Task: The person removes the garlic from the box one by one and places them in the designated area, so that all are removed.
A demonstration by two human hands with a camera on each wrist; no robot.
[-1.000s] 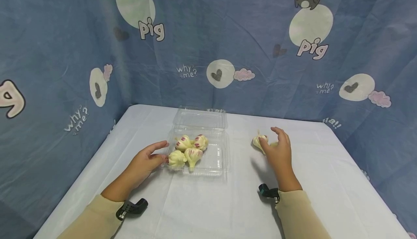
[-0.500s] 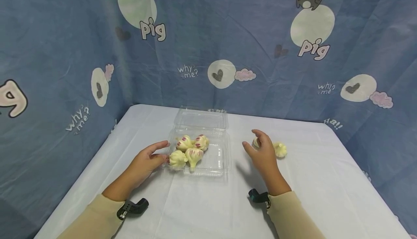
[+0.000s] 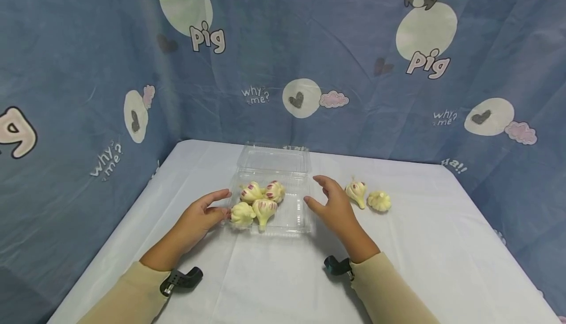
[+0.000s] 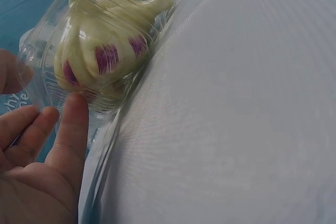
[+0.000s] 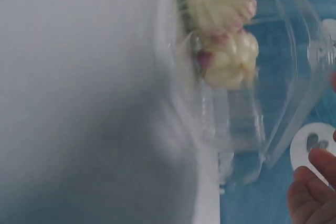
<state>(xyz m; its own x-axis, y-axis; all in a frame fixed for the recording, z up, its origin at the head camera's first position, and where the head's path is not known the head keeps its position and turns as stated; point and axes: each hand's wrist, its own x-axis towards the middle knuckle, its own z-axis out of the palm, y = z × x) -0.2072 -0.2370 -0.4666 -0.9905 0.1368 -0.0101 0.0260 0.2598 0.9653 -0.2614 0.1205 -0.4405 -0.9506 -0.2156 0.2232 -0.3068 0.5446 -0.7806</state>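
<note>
A clear plastic clamshell box (image 3: 292,213) sits on the white table with its lid (image 3: 274,160) folded back behind it. Several pale garlic bulbs with purple streaks lie in its left half, among them one front bulb (image 3: 265,208). My left hand (image 3: 196,223) rests its fingertips against the box's left wall, fingers fairly straight; in the left wrist view a fingertip (image 4: 77,106) meets the plastic below a garlic bulb (image 4: 102,51). At the box's right side my right hand (image 3: 336,211) holds nothing, its thumb and fingers spread apart. The right wrist view is blurred.
To the right of my right hand, two more garlic bulbs lie on the table: a streaked bulb (image 3: 355,192) and a plain, rounder bulb (image 3: 379,201). A blue printed curtain (image 3: 265,59) hangs behind the table (image 3: 442,245) and along its sides.
My right hand has moved left, away from the two loose garlic bulbs to the box's right side, bringing both bulbs into full view. The left hand has stayed at the box.
</note>
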